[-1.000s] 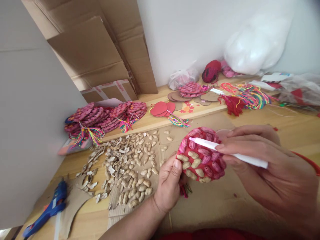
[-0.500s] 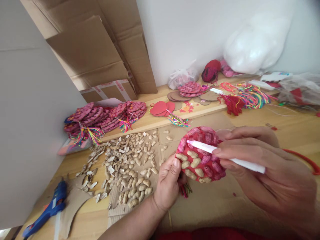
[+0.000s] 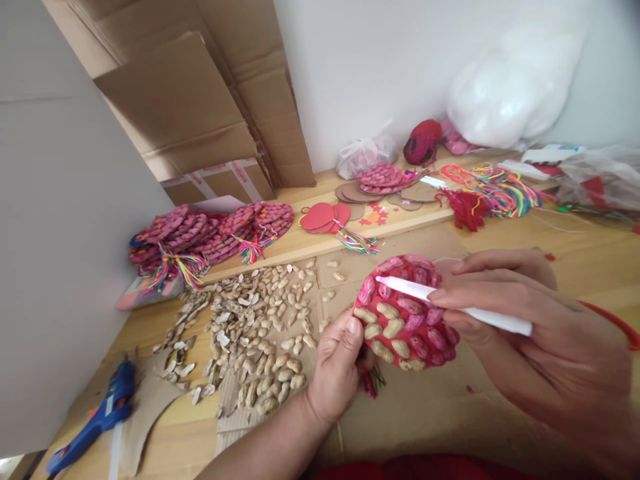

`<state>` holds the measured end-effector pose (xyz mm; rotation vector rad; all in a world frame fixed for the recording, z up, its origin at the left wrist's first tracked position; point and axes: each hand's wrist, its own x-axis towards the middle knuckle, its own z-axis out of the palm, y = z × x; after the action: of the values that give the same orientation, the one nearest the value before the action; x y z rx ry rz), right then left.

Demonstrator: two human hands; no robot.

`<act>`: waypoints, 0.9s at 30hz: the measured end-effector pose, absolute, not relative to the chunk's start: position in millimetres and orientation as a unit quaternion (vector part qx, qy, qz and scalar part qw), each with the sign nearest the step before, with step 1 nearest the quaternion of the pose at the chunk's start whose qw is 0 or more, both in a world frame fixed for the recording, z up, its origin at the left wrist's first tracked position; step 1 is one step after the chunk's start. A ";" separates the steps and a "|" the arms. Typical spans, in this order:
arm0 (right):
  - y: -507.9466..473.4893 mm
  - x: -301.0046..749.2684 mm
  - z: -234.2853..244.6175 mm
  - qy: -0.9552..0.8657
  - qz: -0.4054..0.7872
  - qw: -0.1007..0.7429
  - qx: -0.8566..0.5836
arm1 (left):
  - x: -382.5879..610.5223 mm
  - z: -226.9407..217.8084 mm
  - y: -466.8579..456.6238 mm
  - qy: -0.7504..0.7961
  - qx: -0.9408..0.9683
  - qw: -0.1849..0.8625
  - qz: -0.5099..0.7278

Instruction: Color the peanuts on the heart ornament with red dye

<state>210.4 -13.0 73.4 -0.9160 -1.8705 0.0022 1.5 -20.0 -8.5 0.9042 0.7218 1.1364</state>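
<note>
1. Nearest me, the right hand (image 3: pixel 530 327) is closed around a white marker (image 3: pixel 410 289) like a pencil, probably for fine control. Its pink tip sits right by a pink peanut near the upper-left rim of the red disc; I can't tell whether they touch.

2. The left hand (image 3: pixel 340 367) is clamped on that red disc (image 3: pixel 406 317), thumb over the rim, the other fingers mostly hidden. Gripping just 1 edge seems meant to leave the face uncovered. The disc is held up over the cardboard sheet (image 3: pixel 400 427), tilted towards the person; about 7 peanuts on it are plain, the others pink. A tassel (image 3: pixel 373 383) hangs below.

3. Off to the left lies a blue glue gun (image 3: pixel 113 407), apart from both hands, likely parked there for elbow room.

4. Loose peanuts (image 3: pixel 273 343) spread beside the left forearm, on cardboard and bare tabletop (image 3: pixel 200 430); that spot looks chosen for easy reach.

5. Beyond, pink discs (image 3: pixel 215 233) overlap in a heap, which saves space, their tassels spilling frontward. Red paper circles (image 3: pixel 325 217) and coloured threads (image 3: pixel 510 190) line the back, as if sorted by kind.

6. Farthest, cardboard panels (image 3: pixel 180 107) lean upright against the wall.
</note>
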 end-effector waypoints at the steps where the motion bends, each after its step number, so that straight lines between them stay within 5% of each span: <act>1: -12.7 210.3 73.7 -0.779 -0.001 0.502 -0.377 | 1.9 -7.8 -20.0 0.325 0.403 0.689 0.507; 27: -13.0 209.5 73.4 -0.798 -0.015 0.474 -0.372 | 2.8 -8.1 -19.0 0.303 0.405 0.682 0.529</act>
<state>209.5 -13.0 73.4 -0.9100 -1.9530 -0.0371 2.8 -19.0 -8.1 0.9077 0.6805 1.1866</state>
